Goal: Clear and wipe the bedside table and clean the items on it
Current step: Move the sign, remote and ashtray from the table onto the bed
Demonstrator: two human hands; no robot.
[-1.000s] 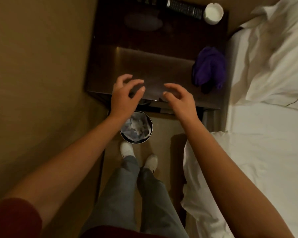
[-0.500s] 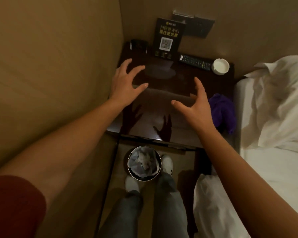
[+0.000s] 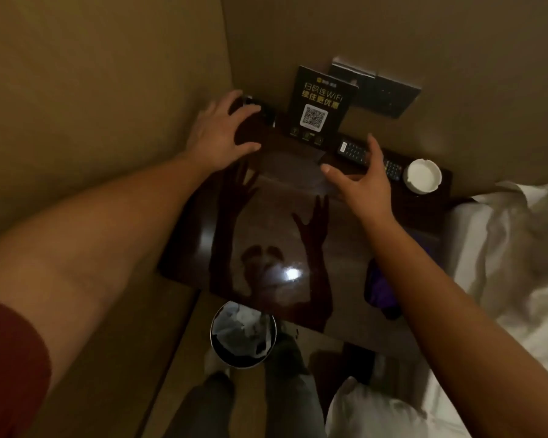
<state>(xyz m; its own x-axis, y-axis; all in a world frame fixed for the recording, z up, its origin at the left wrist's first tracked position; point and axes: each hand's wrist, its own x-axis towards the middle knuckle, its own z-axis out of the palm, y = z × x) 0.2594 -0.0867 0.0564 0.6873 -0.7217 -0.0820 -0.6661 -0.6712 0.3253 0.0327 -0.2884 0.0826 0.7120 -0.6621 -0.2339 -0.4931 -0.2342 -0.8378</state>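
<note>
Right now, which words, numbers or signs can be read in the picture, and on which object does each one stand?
"扫码连WiFi" in yellow: upper line on the black upright card sign at the back of the dark wooden bedside table.
"续住更优惠" in yellow: second line on the same card.
QR code, white square: below those lines.
Small logo and bottom icons on the card: too blurred to read.
Black remote control buttons: too small to read.
</note>
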